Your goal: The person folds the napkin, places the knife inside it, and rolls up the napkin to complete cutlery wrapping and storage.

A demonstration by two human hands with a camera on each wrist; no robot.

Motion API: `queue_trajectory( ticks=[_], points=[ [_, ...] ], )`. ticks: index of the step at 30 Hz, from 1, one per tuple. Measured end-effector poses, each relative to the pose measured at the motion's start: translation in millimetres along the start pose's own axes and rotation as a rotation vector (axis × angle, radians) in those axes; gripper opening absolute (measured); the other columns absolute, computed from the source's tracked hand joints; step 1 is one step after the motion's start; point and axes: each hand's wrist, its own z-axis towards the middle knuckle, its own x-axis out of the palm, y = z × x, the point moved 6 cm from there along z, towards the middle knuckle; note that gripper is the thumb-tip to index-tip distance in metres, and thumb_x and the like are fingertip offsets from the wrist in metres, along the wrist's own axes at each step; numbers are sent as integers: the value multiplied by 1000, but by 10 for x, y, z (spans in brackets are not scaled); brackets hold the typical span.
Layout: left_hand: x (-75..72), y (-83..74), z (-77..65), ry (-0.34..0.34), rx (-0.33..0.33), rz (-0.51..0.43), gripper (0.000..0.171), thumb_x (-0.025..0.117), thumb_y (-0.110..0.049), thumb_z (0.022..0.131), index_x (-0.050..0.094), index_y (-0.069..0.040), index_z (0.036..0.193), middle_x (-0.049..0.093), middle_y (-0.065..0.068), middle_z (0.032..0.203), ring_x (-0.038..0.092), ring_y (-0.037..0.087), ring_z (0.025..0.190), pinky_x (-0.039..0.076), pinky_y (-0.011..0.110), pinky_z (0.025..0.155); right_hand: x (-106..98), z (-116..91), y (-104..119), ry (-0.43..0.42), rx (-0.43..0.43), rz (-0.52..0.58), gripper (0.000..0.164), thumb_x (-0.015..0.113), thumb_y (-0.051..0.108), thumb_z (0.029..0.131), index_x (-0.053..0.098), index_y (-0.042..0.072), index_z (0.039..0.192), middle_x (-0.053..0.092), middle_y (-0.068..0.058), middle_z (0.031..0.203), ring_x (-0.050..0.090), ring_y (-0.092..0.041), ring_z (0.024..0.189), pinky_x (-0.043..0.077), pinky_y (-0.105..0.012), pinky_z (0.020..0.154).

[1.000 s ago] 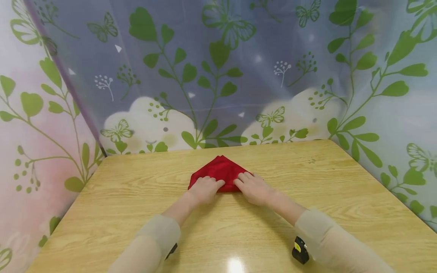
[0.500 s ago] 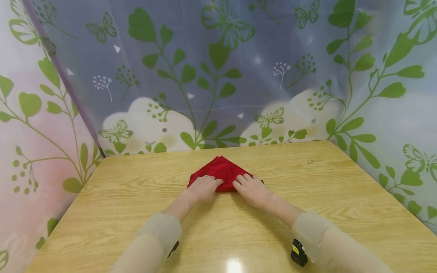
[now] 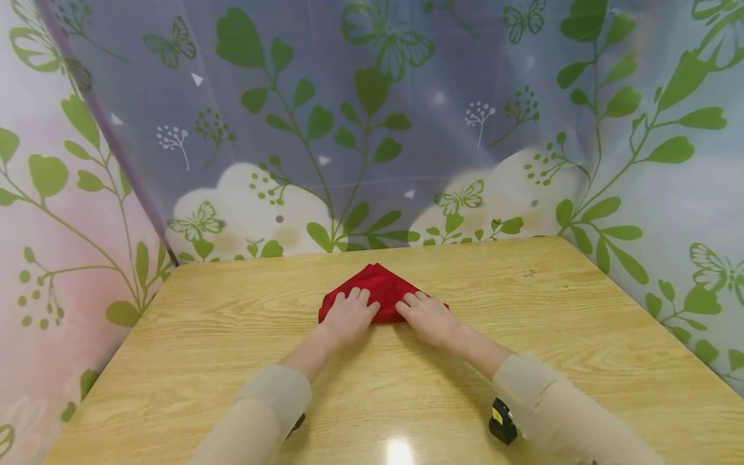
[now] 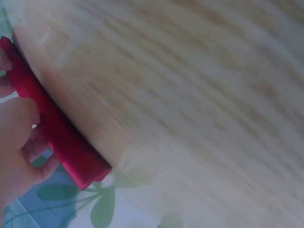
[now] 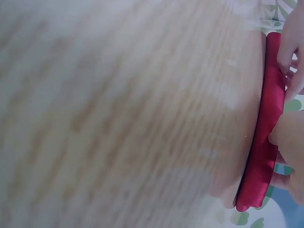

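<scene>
A folded piece of red cloth (image 3: pixel 380 284) lies on the wooden table, its pointed end away from me and a thick straight fold along the near edge. My left hand (image 3: pixel 349 318) rests on its left part, fingers spread forward over the top. On the right part my right hand (image 3: pixel 431 318) presses with its fingertips; its thumb is hidden in the head view. From the left wrist, the cloth (image 4: pixel 59 135) appears as a long rounded roll with fingers along its far side. In the right wrist view, a thumb touches the near face of the roll (image 5: pixel 266 128).
The wood-grain table (image 3: pixel 372 381) stretches around the cloth on all sides. Patterned curtains (image 3: pixel 372 129) with leaves and butterflies stand at the back and both sides. A black device (image 3: pixel 502 423) hangs beneath my right forearm.
My left hand's fingers have straightened and reached farther forward over the cloth. The right hand stays at about the same spot, and the cloth keeps nearly the same shape and place.
</scene>
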Motion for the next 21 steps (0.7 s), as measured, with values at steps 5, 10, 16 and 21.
queue_trajectory(
  ticks=[5,10,16,21],
  points=[
    [28,-33,-36,16,27,95,42,56,-24,91,51,-12,132,51,10,114,45,25,105,44,41,80,42,27,-45,48,21,50,18,66,3,81,57,4,97,56,-12,92,57,-28,82,51,-38,69],
    [22,-75,-57,-51,73,155,38,60,-22,89,53,-9,124,54,9,105,50,24,94,48,37,71,76,60,-100,94,56,129,24,69,2,77,59,2,98,57,-12,91,58,-28,82,49,-38,75],
    [34,-55,-26,-58,61,119,25,59,-20,90,53,-11,113,56,9,99,52,24,89,49,37,68,85,89,-120,113,93,151,21,65,-1,78,60,2,98,58,-11,92,57,-28,84,48,-41,76],
    [61,-13,-13,-29,42,87,30,60,-20,90,54,-12,118,57,9,105,53,25,95,49,40,73,84,62,-90,115,151,55,23,64,7,83,57,5,104,56,-11,100,53,-30,94,46,-47,74]
  ],
)
